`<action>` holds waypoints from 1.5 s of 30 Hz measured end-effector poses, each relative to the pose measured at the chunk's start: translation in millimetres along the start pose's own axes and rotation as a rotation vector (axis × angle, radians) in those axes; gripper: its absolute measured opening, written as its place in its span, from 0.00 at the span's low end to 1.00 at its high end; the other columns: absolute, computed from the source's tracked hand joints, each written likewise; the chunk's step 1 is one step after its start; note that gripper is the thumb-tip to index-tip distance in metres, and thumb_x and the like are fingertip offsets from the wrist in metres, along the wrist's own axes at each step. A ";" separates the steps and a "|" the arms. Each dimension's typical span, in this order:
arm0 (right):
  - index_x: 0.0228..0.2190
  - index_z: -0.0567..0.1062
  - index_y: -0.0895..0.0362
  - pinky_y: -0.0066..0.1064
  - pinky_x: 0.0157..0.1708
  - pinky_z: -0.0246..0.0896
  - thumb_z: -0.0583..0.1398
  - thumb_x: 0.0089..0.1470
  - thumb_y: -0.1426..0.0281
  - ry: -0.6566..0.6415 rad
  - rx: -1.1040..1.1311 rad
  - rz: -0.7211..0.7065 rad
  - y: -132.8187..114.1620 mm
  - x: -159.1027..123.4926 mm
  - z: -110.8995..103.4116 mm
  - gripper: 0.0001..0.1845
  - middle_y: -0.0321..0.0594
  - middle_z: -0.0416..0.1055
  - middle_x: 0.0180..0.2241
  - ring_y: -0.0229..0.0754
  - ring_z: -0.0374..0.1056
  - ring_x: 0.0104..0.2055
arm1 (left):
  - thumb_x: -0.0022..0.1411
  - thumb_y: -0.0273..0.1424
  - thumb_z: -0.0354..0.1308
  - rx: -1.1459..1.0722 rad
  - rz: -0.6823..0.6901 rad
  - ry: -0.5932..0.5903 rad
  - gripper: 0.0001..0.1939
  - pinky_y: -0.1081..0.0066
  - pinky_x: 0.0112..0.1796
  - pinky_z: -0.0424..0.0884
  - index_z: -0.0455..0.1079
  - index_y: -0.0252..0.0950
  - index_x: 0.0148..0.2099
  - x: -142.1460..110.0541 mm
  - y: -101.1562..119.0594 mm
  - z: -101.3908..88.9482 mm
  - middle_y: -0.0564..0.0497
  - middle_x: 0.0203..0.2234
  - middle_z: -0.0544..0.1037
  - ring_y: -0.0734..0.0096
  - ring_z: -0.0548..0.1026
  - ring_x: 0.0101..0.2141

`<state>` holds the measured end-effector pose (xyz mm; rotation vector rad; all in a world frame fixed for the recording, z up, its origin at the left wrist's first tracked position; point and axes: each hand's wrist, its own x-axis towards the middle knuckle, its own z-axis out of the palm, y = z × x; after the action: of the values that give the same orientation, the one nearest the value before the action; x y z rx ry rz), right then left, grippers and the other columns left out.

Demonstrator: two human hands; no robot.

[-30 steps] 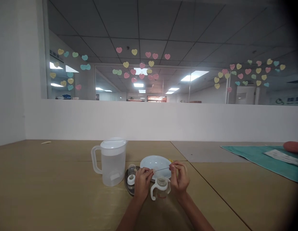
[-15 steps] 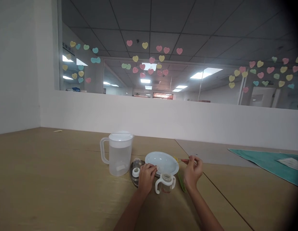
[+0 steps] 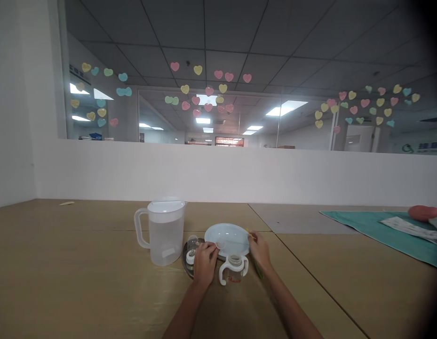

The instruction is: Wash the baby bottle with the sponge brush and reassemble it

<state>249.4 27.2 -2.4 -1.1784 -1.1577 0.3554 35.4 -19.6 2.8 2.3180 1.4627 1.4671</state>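
a brown table (image 3: 98,273) bears a lidded, translucent jug (image 3: 166,238), standing left of the pale bowl (image 3: 228,230). a dark tray (image 3: 185,263), partly hidden, sits just left of the bowl; a two-handled bottle (image 3: 234,273) stands upright before it. the person's right hand (image 3: 259,252) is at the bowl's right rim, fingers close together, over a yellow-green tool (image 3: 260,273); whether they grip it, one cannot tell. the left hand (image 3: 204,261) pinches a small clear piece (image 3: 221,244) at the bowl's near left edge.
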 end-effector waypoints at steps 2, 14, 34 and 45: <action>0.29 0.76 0.58 0.43 0.47 0.61 0.54 0.41 0.62 -0.024 -0.086 -0.061 -5.8 -2.5 -0.6 0.16 0.48 0.76 0.36 0.50 0.70 0.42 | 0.65 0.36 0.46 0.001 0.001 -0.006 0.16 0.63 0.42 0.63 0.74 0.39 0.37 0.1 0.4 0.2 0.48 0.35 0.76 0.62 0.69 0.39; 0.28 0.81 0.51 0.50 0.54 0.51 0.62 0.47 0.60 -0.633 0.041 -0.322 -45.0 -17.7 6.7 0.11 0.44 0.78 0.35 0.48 0.72 0.42 | 0.65 0.37 0.46 -0.044 0.052 -0.164 0.17 0.62 0.42 0.61 0.77 0.44 0.41 2.5 12.8 -4.2 0.48 0.36 0.77 0.62 0.69 0.40; 0.35 0.77 0.51 0.50 0.57 0.39 0.52 0.57 0.67 -0.570 -0.475 -0.481 -45.5 -16.7 -3.8 0.14 0.40 0.76 0.36 0.46 0.68 0.42 | 0.64 0.31 0.47 0.285 -0.214 0.090 0.15 0.64 0.44 0.62 0.75 0.39 0.43 8.5 -8.5 -22.3 0.47 0.39 0.76 0.62 0.69 0.42; 0.30 0.80 0.45 0.53 0.56 0.34 0.57 0.52 0.74 -0.498 -0.892 -0.632 -49.5 -16.9 -5.5 0.14 0.40 0.75 0.32 0.49 0.64 0.43 | 0.57 0.22 0.48 0.485 -0.433 -0.010 0.13 0.67 0.40 0.62 0.71 0.37 0.40 2.8 -22.0 -27.8 0.47 0.38 0.76 0.62 0.70 0.41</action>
<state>230.7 -8.4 31.5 -1.4103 -2.1706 -0.4352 0.6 -17.0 9.8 2.0013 2.3413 1.0715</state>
